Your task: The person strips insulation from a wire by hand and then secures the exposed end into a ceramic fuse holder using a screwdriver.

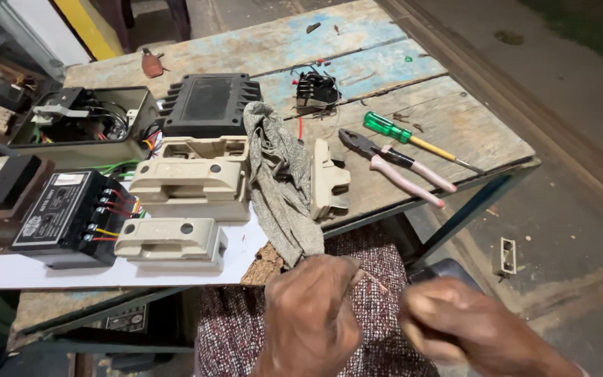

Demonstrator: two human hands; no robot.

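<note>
**Thin wire worked between both hands below the tabletop edge**

A thin wire (370,279) is pinched in the closed left hand (312,314), low in the view over a patterned cloth on the lap. The right hand (455,328) is blurred and curled near the wire's other end; whether anything is gripped in it cannot be told.

How far the work has come can only be judged from the layout: the parts lie opened and spread out, so dismantling appears largely done, while nothing looks reassembled. The tools lie untouched on the tabletop (455,132).

Counted on the tabletop:
- one pair of pliers (396,166) with pink handles
- one screwdriver (413,139) with a green handle, just beside the pliers
- three beige fuse carriers laid flat on the white board (190,183), and one more standing on edge right of the rag (329,183)
- one grey rag (280,181), draped over the edge
- one black finned cover (211,105)
- one black wired unit (71,216)
- one small black part (315,91) with loose wires
- one open metal box (85,126)
</note>
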